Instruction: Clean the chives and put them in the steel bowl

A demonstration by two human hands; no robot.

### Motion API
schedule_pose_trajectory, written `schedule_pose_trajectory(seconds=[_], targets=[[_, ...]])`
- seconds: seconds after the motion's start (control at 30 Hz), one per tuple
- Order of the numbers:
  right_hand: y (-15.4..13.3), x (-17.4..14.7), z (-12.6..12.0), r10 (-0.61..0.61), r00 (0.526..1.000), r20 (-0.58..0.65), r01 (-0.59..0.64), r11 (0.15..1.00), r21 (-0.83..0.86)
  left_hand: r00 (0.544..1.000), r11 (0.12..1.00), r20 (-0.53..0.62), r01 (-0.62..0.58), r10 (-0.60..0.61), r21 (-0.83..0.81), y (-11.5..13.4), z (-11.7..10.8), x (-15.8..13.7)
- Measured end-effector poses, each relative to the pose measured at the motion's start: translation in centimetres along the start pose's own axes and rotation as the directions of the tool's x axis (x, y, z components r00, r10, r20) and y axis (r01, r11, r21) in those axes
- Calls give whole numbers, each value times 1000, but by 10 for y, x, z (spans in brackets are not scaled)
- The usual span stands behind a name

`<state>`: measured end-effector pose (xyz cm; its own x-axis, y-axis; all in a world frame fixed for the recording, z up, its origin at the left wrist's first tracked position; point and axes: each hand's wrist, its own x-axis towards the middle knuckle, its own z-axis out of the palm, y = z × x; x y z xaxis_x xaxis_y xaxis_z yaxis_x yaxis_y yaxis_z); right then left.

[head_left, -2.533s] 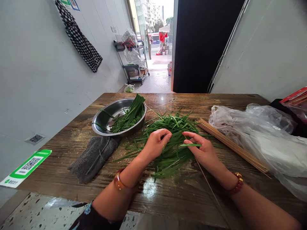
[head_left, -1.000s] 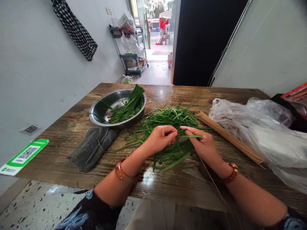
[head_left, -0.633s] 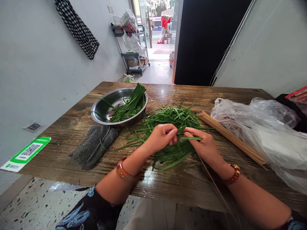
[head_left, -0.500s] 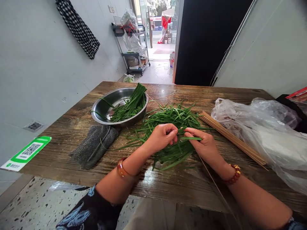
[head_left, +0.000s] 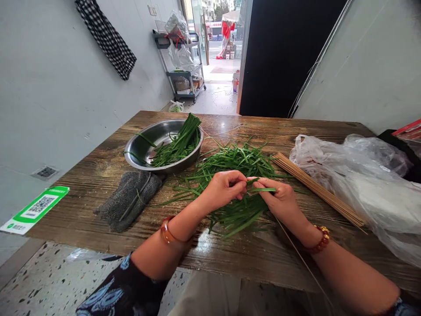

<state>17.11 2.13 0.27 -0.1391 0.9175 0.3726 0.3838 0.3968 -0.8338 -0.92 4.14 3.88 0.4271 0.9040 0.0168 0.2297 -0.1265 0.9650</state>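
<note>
My left hand (head_left: 223, 188) is closed in a pinch on a green garlic chive leaf (head_left: 252, 180), its fingertips meeting those of my right hand (head_left: 280, 197). The right fingers are shut on folded chive leaves and a thin bamboo skewer (head_left: 300, 256), which slants down toward the lower right. The skewer's tip is hidden among the fingers and leaves. Beneath both hands lies a loose pile of garlic chives (head_left: 235, 163) on the wooden table (head_left: 226, 256). More chives (head_left: 184, 142) rest in a steel bowl (head_left: 133, 160) at the back left, some standing over its rim.
A bundle of bamboo skewers (head_left: 317, 188) lies right of the pile, beside clear plastic bags (head_left: 371, 188). Left of my hands is a dark grey mesh cloth (head_left: 126, 202). A green QR card (head_left: 37, 208) sits at the table's left edge. Beyond stands a wheeled cart (head_left: 184, 77).
My left hand has shifted slightly right, and its fingertips now meet the right hand's at the leaf. The right hand stays nearly in place with the skewer.
</note>
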Motion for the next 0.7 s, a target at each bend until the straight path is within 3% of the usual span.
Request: schedule_pose_trajectory(seconds=[0.27,0.43,0.57,0.63,0.7], targets=[[3,-1,2,27,999,-33,-27,1000,-4,999,999,-31,29,-30,-42,-2,0,1],[4,0,1,43,995,-88,-49,997,-64,998,998,-53,-21,24,64,-2,-1,2],[1,-1,-3,14,988,-153,-30,994,-102,977,972,-188,-57,101,229,-5,-5,4],[0,-3,-4,-45,993,-105,35,994,-99,965,961,-233,-58,123,269,-6,-6,5],[0,-4,-4,-120,992,27,122,989,-86,964,959,-231,-63,130,275,-7,-7,5]])
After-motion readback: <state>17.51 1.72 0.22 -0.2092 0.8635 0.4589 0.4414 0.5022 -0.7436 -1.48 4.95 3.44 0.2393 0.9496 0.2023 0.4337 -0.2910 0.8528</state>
